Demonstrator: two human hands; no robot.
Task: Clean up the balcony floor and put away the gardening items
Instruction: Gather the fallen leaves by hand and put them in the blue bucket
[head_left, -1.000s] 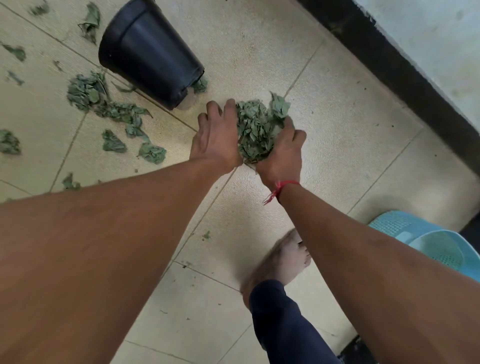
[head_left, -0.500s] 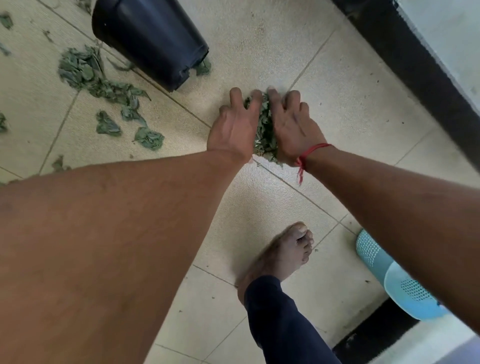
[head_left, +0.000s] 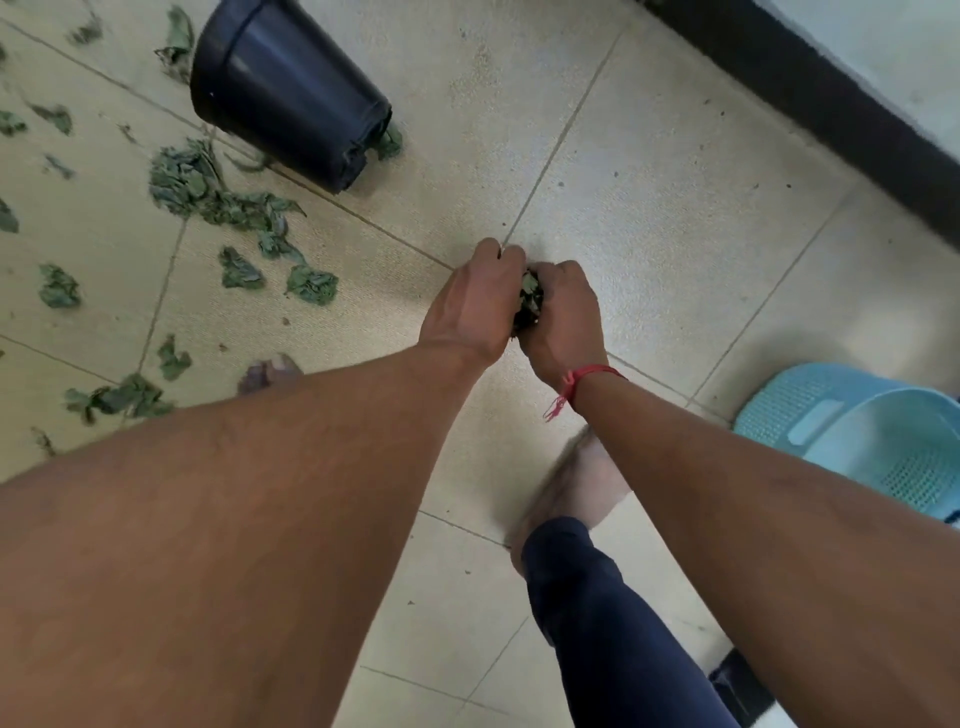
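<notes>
Between cupped hands (head_left: 480, 306), crumpled dry leaves (head_left: 530, 300).

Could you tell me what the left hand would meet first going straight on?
The left hand, gripping leaves, points up-right: likely only bare floor tile, then the dark skirting; depth is unclear.

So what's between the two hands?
A wad of green leaves, gripped by the left hand and the right hand together, as the head view shows.

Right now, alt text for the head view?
The left hand and right hand press a clump of green leaves between them over a tiled floor. A black pot and scattered leaves lie further left; a blue basket sits at right.
</notes>
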